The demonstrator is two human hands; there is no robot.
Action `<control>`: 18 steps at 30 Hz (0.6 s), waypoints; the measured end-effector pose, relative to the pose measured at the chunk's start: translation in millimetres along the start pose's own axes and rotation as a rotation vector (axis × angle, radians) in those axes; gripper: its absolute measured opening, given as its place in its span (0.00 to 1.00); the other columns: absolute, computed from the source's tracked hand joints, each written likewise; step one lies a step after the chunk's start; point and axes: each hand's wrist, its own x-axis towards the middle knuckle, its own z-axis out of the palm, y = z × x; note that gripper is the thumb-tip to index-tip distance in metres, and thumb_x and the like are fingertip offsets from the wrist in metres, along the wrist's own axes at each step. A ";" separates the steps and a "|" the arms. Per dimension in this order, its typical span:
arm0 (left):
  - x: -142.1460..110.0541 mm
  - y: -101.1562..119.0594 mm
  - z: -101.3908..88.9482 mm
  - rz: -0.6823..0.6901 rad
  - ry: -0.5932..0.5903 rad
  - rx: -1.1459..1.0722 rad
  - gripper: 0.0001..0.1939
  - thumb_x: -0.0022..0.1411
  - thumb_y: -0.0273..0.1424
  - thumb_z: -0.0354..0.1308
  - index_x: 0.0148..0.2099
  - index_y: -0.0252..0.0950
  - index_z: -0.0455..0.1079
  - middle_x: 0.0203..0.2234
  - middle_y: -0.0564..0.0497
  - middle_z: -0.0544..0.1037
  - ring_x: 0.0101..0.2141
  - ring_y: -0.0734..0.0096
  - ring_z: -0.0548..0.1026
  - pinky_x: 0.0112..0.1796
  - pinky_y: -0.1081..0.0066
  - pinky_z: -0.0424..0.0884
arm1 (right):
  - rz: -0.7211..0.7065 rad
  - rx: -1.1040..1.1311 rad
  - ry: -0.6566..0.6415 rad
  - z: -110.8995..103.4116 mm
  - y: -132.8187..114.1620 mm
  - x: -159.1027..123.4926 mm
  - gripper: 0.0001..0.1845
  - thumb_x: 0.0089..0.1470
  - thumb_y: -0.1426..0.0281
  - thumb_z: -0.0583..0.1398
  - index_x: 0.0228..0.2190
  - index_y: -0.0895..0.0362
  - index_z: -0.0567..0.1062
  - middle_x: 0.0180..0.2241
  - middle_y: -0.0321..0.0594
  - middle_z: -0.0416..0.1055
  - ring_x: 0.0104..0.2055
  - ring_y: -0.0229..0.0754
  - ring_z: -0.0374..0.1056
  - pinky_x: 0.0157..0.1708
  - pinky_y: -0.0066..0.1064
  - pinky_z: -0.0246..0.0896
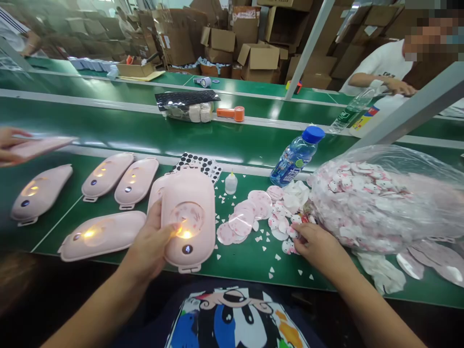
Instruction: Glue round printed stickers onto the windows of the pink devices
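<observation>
My left hand is closed around a pink plastic device. It has a round window with a lit yellow lamp and a small dark display, and my thumb lies by the lamp. Another pink casing shows partly behind it. My right hand pinches at a pile of small white-and-pink cartoon pieces; its fingertips are on one of them. Round pink printed discs lie between the hands, with small white triangular bits scattered around. A small white dropper bottle stands behind the discs.
Several lit pink devices lie at left, where another person's hand holds a pink part. A blue-capped bottle and a clear bag of cartoon pieces are at right. Behind are an orange device and a post.
</observation>
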 end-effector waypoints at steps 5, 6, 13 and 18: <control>-23.0 -22.6 8.0 -0.121 -0.068 0.007 0.38 0.50 0.30 0.67 0.63 0.44 0.60 0.50 0.47 0.77 0.48 0.56 0.76 0.41 0.68 0.77 | 0.021 -0.023 0.018 -1.2 -6.9 2.6 0.17 0.55 0.74 0.55 0.44 0.61 0.78 0.44 0.50 0.77 0.44 0.50 0.74 0.45 0.39 0.68; -25.4 -24.4 8.8 -0.137 -0.105 0.015 0.39 0.51 0.31 0.67 0.64 0.43 0.59 0.52 0.46 0.76 0.50 0.55 0.75 0.43 0.67 0.77 | 0.028 -0.028 0.017 -2.8 -7.3 4.0 0.16 0.54 0.75 0.55 0.43 0.60 0.78 0.43 0.50 0.77 0.43 0.50 0.74 0.44 0.39 0.68; -32.0 -31.5 9.5 -0.160 -0.215 0.077 0.40 0.53 0.33 0.67 0.66 0.46 0.55 0.56 0.45 0.72 0.54 0.52 0.72 0.47 0.64 0.75 | 0.085 0.002 0.076 -35.5 -25.3 7.7 0.15 0.54 0.72 0.57 0.43 0.59 0.78 0.40 0.47 0.77 0.41 0.47 0.73 0.41 0.36 0.68; -33.6 -39.9 27.1 -0.156 -0.362 -0.028 0.38 0.55 0.33 0.66 0.64 0.45 0.55 0.55 0.43 0.73 0.54 0.49 0.72 0.51 0.56 0.72 | -0.210 0.396 0.247 -71.1 -95.2 -8.4 0.15 0.55 0.70 0.58 0.45 0.53 0.75 0.43 0.40 0.75 0.41 0.40 0.71 0.40 0.32 0.69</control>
